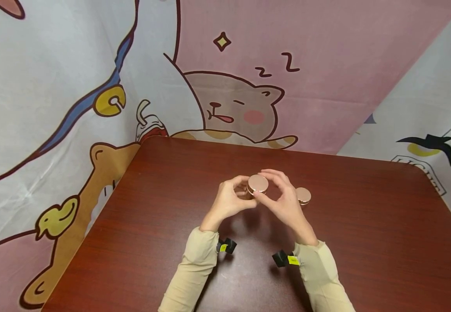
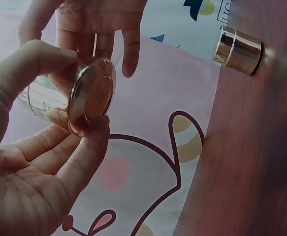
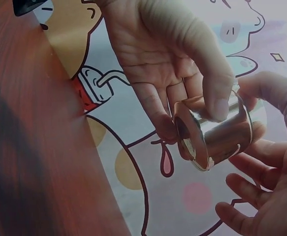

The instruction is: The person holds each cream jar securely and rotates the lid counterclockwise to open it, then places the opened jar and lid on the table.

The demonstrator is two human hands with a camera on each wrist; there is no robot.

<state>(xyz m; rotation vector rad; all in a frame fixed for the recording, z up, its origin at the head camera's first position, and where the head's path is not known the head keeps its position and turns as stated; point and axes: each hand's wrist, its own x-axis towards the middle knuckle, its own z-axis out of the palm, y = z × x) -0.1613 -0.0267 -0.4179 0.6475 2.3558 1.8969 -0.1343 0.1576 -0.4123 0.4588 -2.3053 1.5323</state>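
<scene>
A shiny rose-gold cosmetic jar (image 1: 257,183) with a flat round top is held above the table between both hands. My left hand (image 1: 228,200) grips its lower part, thumb on the near side and fingers around the far side. The thumb and forefinger of my right hand (image 1: 286,206) pinch the jar near its top. In the left wrist view, the round metallic base (image 2: 98,96) faces the camera, and small print shows on the jar's side. The right wrist view shows the mirror-like side (image 3: 219,135) under the left thumb. My right hand's other fingers stand apart from the jar.
A second, similar rose-gold jar (image 1: 303,196) stands on the reddish-brown table (image 1: 163,173), just right of my right hand. A cartoon-printed cloth (image 1: 319,78) hangs behind the table. Black wrist cameras (image 1: 281,258) sit inside both sleeves' cuffs.
</scene>
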